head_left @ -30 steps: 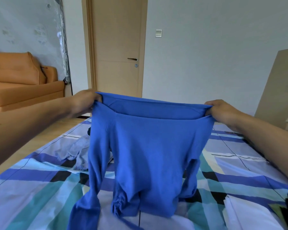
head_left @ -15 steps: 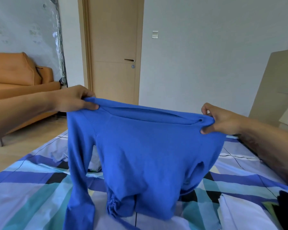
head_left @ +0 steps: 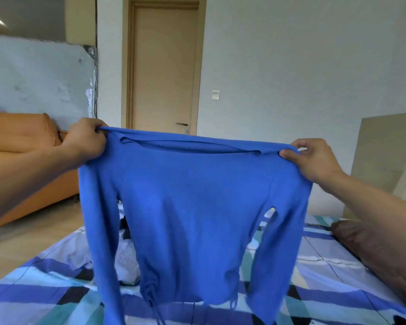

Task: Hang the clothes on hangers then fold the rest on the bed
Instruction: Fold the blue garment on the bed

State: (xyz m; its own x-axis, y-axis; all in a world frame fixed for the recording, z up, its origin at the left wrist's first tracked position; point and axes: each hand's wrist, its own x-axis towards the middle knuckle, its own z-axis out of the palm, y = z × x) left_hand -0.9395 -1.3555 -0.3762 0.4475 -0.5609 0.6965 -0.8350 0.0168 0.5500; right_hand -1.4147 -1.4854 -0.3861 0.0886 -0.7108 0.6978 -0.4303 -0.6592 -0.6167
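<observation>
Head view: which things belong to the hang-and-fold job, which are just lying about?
Job: long-sleeved blue knit top, held at its shoulders by left hand and right hand; crumpled pale garment; checked blue-teal bedsheet.
Lying about: orange sofa; beige door; white wall switch.

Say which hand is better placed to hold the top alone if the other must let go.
Left, probably. The left hand has a fistful of the top's shoulder in its grip; the right hand only pinches the other shoulder at its edge.
</observation>
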